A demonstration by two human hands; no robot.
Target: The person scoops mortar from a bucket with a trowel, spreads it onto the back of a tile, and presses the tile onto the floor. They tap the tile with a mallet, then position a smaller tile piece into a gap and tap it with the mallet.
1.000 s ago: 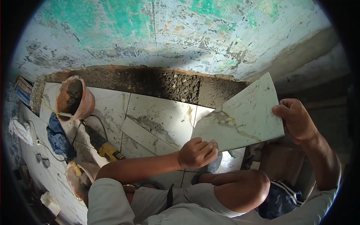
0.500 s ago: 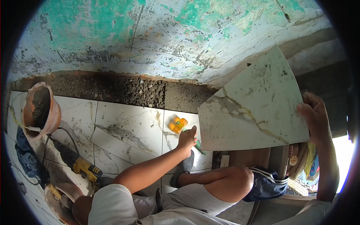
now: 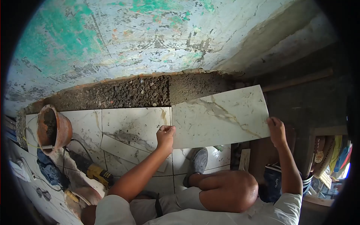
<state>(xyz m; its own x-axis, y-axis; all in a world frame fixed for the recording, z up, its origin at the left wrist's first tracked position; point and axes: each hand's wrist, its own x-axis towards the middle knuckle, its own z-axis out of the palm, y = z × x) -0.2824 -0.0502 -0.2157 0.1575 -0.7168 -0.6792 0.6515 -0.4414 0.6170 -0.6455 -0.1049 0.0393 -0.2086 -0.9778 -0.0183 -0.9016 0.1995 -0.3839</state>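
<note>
A white marble-patterned tile (image 3: 221, 118) is held up between both hands, its far edge over the strip of mortar. My left hand (image 3: 165, 138) pinches the tile's left edge with fingers closed. My right hand (image 3: 276, 132) grips the opposite edge, thumb and fingers closed round it. Under the tile's near edge a bit of green handle (image 3: 219, 148) shows on the floor; the rest of that tool is hidden. Damp mortar (image 3: 198, 88) lies beyond the tile, along the wall.
Laid floor tiles (image 3: 131, 120) carry a loose cut strip of tile (image 3: 129, 150). To the left are an orange bucket (image 3: 64, 129) of mortar and a yellow-black power tool (image 3: 98, 174). A peeling wall (image 3: 150, 41) rises ahead. Wooden furniture and bags (image 3: 324, 159) stand at the right.
My left hand has left the green-handled mallet and taken the tile's left edge. The tile has come down and leftward, lying flatter, and now covers the mallet's orange head.
</note>
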